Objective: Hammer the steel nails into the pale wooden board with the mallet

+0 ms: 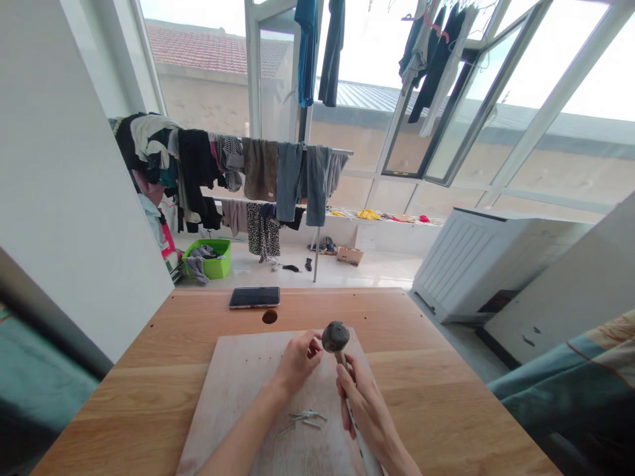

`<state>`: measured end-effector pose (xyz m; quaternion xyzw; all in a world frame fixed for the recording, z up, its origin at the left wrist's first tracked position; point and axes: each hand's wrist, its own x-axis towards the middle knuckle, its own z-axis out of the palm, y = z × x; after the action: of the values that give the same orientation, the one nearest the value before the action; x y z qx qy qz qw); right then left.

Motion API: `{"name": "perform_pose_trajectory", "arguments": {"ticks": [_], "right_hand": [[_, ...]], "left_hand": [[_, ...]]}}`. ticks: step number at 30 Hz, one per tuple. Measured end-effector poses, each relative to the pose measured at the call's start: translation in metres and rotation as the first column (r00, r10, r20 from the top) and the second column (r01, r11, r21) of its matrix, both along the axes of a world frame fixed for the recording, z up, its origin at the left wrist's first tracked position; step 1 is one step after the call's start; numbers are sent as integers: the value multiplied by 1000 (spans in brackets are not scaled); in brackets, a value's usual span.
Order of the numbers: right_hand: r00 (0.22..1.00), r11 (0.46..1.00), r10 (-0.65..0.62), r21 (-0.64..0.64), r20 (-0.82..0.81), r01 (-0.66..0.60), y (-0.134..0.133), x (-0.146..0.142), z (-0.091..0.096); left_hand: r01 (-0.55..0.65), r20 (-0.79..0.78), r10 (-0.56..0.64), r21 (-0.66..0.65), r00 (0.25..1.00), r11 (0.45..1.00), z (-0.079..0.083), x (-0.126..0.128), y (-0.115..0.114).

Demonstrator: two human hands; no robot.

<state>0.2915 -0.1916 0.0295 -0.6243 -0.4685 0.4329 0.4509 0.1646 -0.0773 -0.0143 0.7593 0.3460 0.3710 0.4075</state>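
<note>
Head cam: R hand (366,395) grips mallet (336,336), L hand (297,360) over board (233,396).

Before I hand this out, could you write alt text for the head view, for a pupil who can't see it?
A person's right hand grips a dark-headed mallet over a pale board, near the curled left hand. Loose nails lie on the board, which rests on a wooden table with a smartphone; beyond it, laundry hangs on a drying rack.

The board (238,383) is cut off at bottom.
</note>
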Motion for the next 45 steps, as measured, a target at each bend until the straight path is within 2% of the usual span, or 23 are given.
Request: {"name": "perform_pose_trajectory", "arguments": {"ticks": [5, 10, 19, 22, 24, 26, 29, 31, 34, 36, 38, 41, 43, 45], "right_hand": [[1000, 1000, 2, 10, 17, -2, 2, -10, -6], [1000, 1000, -10, 9, 20, 10, 1, -10, -12], [998, 1000, -11, 3, 57, 11, -2, -11, -8], [998, 1000, -15, 9, 57, 15, -4, -8, -8], [998, 999, -32, 24, 45, 31, -7, -5, -9], [999, 998, -50, 38, 16, 49, -10, -1, -10], [997, 996, -68, 55, -26, 69, -15, 4, -11], [996, 995, -77, 64, -41, 80, -16, 5, -12], [996, 996, -69, 55, -62, 73, -17, 5, -14], [996, 997, -65, 48, -66, 68, -17, 6, -15], [996, 997, -63, 50, -67, 67, -17, 7, -15], [995, 996, -63, 51, -78, 67, -18, 8, -12], [993, 996, -71, 48, -92, 76, -17, 7, -9], [993, 996, -71, 49, -96, 75, -16, 6, -8]], "left_hand": [[-3, 17, 3, 12, 1000, 1000, -1, 0, 1], [9, 25, -9, -1, 1000, 1000, 6, 0, -1], [27, 15, -27, 4, 1000, 1000, 5, 1, 1], [81, -58, -78, 40, 995, 996, 17, -7, 2], [109, -185, -93, 74, 978, 991, 32, -17, -3], [177, -381, -131, 90, 915, 980, 49, -28, -14], [349, -659, -210, 85, 722, 933, 66, -33, -39], [408, -762, -194, 100, 618, 907, 68, -28, -55], [430, -817, -157, 120, 555, 895, 64, -19, -67], [431, -800, -167, 123, 575, 894, 60, -18, -66], [428, -746, -215, 103, 631, 898, 58, -22, -57], [336, -552, -248, 62, 796, 940, 53, -32, -35], [187, -346, -155, 61, 925, 980, 46, -35, -19], [47, -168, -35, 68, 985, 997, 36, -36, -7]]}}
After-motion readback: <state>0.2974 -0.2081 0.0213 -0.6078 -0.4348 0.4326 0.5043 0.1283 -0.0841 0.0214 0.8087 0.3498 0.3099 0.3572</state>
